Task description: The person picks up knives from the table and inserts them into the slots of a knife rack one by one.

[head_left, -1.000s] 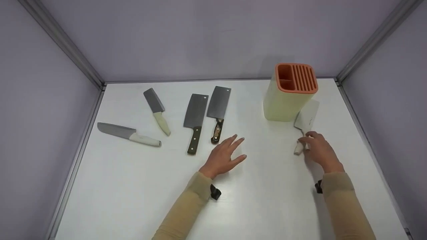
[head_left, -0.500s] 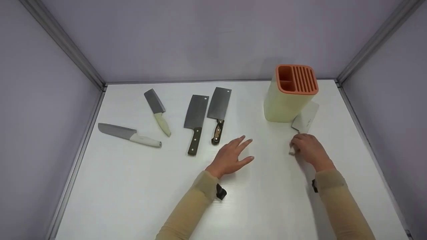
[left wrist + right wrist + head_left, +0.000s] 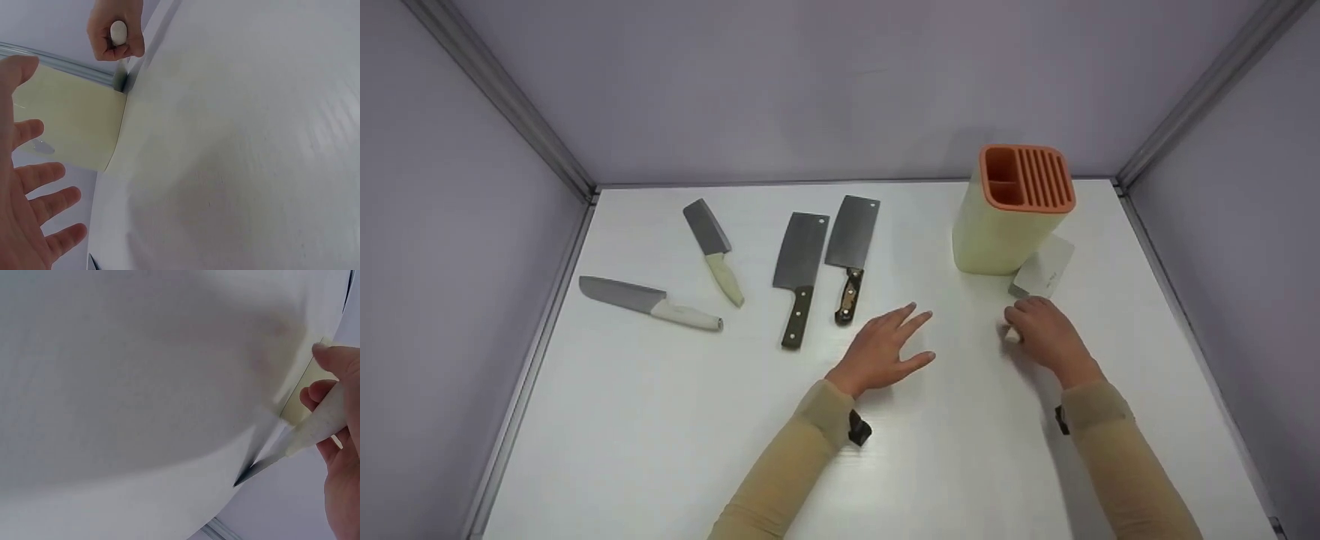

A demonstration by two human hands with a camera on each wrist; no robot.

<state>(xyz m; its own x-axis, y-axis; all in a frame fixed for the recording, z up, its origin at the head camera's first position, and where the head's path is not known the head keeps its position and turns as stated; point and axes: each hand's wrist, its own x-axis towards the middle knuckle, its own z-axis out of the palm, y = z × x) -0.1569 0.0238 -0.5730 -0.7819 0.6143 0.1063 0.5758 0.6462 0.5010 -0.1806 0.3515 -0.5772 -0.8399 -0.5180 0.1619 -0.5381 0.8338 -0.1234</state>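
My right hand (image 3: 1044, 334) grips the pale handle (image 3: 320, 422) of a cleaver, fingers curled round it. Its wide grey blade (image 3: 1046, 264) points away from me, in front and to the right of a cream knife block (image 3: 986, 236) with an orange slotted top. In the right wrist view the handle is raised and the blade's near corner is close to the white table; whether it touches is unclear. My left hand (image 3: 879, 351) hovers over the middle of the table, fingers spread, holding nothing. Nearest to it is a small cleaver (image 3: 852, 232) with a black-and-brown handle.
Left of that lie a dark-handled cleaver (image 3: 801, 251), a small cream-handled knife (image 3: 712, 232) and a long white-handled knife (image 3: 652, 301). Grey-lilac walls (image 3: 840, 90) enclose the white table (image 3: 660, 435) at the back and both sides.
My right hand has closed round the cleaver's handle and moved slightly left; the blade has tilted. My left hand has shifted a little to the right, fingers still spread.
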